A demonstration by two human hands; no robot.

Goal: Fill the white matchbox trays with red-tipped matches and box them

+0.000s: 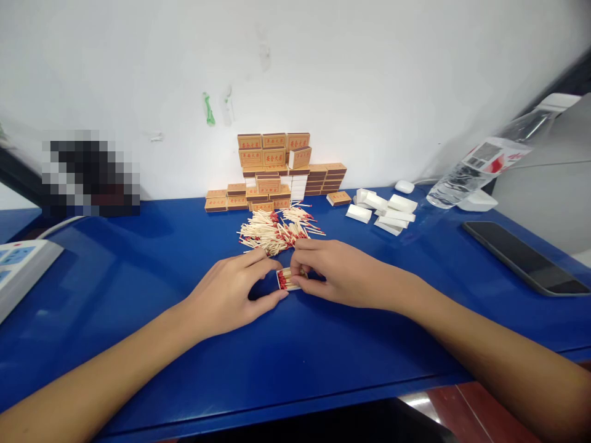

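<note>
Blue table (pixel 295 363): its bare near strip lies in front of both hands.
Left hand (pixel 231 286): curled round the left end of the matchbox tray (pixel 277 280), thumb at the near side and forefinger at the far side, pinching it lightly across its width.
Right hand (pixel 348 271): arched over the tray's right end, thumb and fingers bent close together above the matches inside (pixel 282 280); whether they pinch any cannot be told.
Tray place: flat on the table between the hands, open side up.
Tray handling: the left hand would do best to brace without squeezing the thin walls; the right should settle the sticks level and parallel, pressing gently so none ride over the rim.
Long axis: left to right, roughly along the table's near edge; the matches lie along it, red heads at the left end.
Loose matches (pixel 272 232): heaped just beyond, heads pointing various ways, so some probably need turning.
White trays (pixel 399 203): jumbled farther off, to the right.
Matchboxes (pixel 274 157): stacked by the wall (pixel 351 80).
</note>
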